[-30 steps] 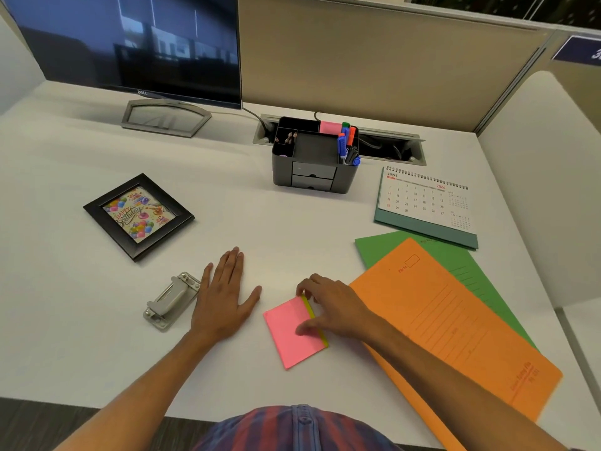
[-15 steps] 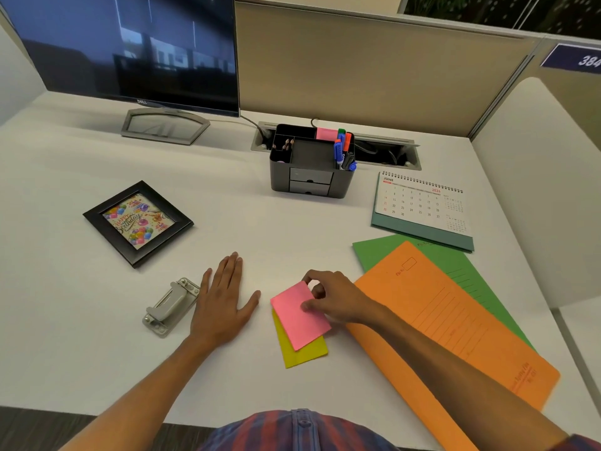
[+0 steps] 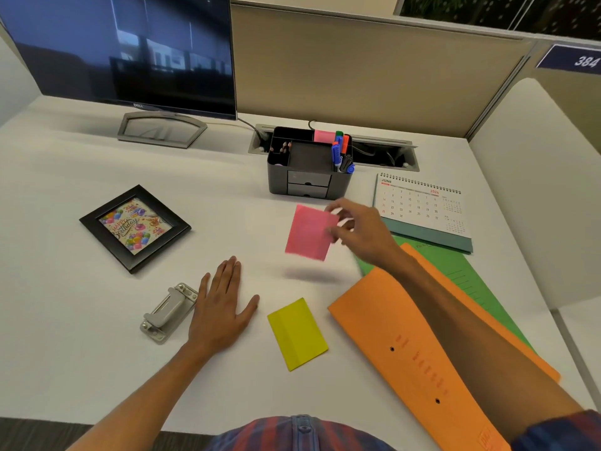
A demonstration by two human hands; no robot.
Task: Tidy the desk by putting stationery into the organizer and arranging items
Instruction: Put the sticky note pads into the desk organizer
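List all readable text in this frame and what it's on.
"DELL": bezel of the black flat monitor
"384": blue partition sign
"JUNE", "2026": white spiral desk calendar; date numbers legible only in part
"HAPPY Birthday": card in the black picture frame
Orange paper folder: red print too blurred to read

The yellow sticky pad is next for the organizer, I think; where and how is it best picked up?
Probably across its two long edges, coming from above. The yellow sticky pad lies flat on the desk, unobstructed on all sides, so thumb and fingers can pinch the narrow width. The left hand rests flat beside it.
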